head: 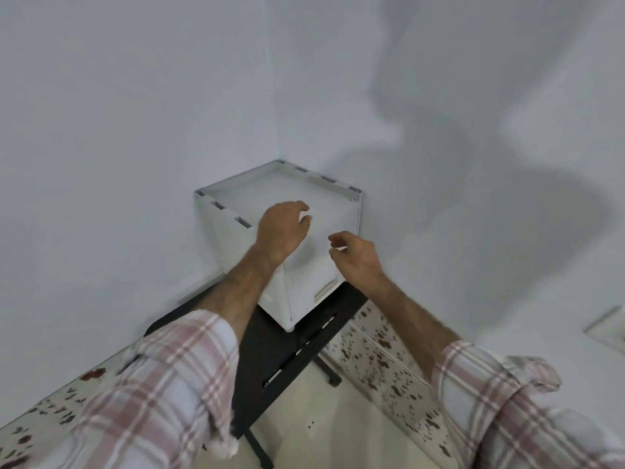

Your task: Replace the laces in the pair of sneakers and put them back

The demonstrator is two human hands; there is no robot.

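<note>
A white plastic storage box (pixel 287 252) stands in the corner where two pale walls (pixel 135 96) meet, resting on a small black table (pixel 270 350) whose dark legs reach down to a speckled tiled floor (pixel 372 360). The person's left hand (pixel 282 231) hovers over the top of the box, wrist bent, with the fingers (pixel 299 208) curled downward and close together; something small and white shows just under the fingertips, but it is too blurred to tell whether it is being pinched or is only part of the box lid. The right hand (pixel 355 255) is just to the right of the left fingers and slightly nearer the camera, over the front upper edge of the box, its fingers (pixel 338 236) loosely curled with thumb and forefinger drawn near each other; a small white patch sits between them, and it cannot be told whether they grip anything. Both forearms come out of rolled plaid sleeves (pixel 162 384) in pink and white. Below the right fingers, the front face of the box shows a ribbed panel and a handle slot (pixel 324 289). The sneakers and their laces cannot be seen; the box is closed and its contents are hidden. A dark shadow of the arms falls on the wall beyond the right fingers.
</note>
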